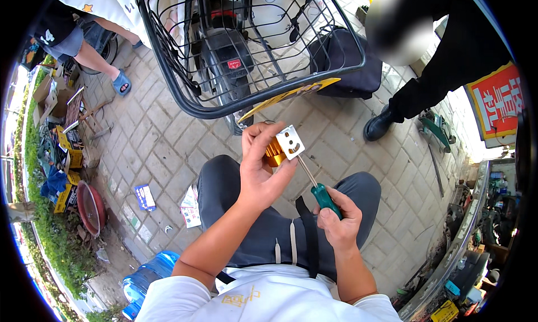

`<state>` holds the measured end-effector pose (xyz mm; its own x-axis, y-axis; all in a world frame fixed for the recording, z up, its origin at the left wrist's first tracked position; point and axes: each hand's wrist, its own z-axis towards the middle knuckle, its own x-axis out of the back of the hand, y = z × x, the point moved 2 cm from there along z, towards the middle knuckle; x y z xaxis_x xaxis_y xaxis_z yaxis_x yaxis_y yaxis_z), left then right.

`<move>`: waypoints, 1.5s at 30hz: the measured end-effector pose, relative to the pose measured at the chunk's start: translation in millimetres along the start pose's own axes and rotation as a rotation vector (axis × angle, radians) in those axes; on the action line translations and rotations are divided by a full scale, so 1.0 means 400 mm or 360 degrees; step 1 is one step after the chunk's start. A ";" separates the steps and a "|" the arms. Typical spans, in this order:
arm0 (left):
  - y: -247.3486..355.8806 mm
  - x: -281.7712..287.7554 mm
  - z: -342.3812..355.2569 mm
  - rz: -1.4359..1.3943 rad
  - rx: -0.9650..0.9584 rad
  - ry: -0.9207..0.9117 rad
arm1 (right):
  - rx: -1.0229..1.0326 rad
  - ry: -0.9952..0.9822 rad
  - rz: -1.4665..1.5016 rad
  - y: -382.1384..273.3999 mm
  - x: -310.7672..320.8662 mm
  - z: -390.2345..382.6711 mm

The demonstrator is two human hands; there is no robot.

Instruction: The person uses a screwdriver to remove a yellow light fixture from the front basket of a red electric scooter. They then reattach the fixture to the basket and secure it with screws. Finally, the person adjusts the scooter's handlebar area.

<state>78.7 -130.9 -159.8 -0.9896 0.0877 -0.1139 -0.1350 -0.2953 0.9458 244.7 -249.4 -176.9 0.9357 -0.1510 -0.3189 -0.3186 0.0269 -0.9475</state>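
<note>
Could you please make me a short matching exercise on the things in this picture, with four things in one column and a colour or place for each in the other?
Things:
1. Screwdriver
2. Gold-coloured part
3. Large plastic bottle
4. Basin

Colours and places:
A. Reddish, at the left side of the picture
B. Held in the person's left hand
C. See-through blue, toward the lower left of the picture
D. Green-handled, in the person's right hand

Right pairs: 1-D, 2-B, 3-C, 4-A
</note>
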 end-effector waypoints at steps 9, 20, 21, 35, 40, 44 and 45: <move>0.040 -0.022 0.007 0.0266 -0.0096 0.0366 | -0.0192 0.0015 0.0400 -0.036 -0.046 0.050; 0.061 -0.029 0.011 0.0395 -0.0101 0.0507 | -0.0157 0.0054 0.0297 -0.069 -0.066 0.066; 0.059 -0.029 0.008 0.0441 -0.0093 0.0474 | -0.0157 0.0061 0.0288 -0.073 -0.067 0.067; 0.050 0.007 -0.029 -0.0191 0.0101 0.0324 | -0.0246 0.0114 0.0381 -0.085 -0.083 0.077; -0.037 0.105 -0.040 -0.0196 0.0256 0.0178 | -0.0309 0.0082 0.0406 -0.096 -0.073 0.093; -0.143 0.177 -0.008 0.0319 0.1015 -0.0867 | -0.0359 0.0093 0.0311 -0.090 -0.056 0.086; -0.198 0.179 -0.005 0.0595 0.1083 -0.1214 | -0.0358 0.0067 0.0298 -0.090 -0.053 0.091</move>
<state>18.3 -103.1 -243.4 -0.6394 0.7388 0.2130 0.4566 0.1419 0.8783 241.8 -211.4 -136.9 0.8519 -0.2053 -0.4818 -0.5150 -0.1611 -0.8419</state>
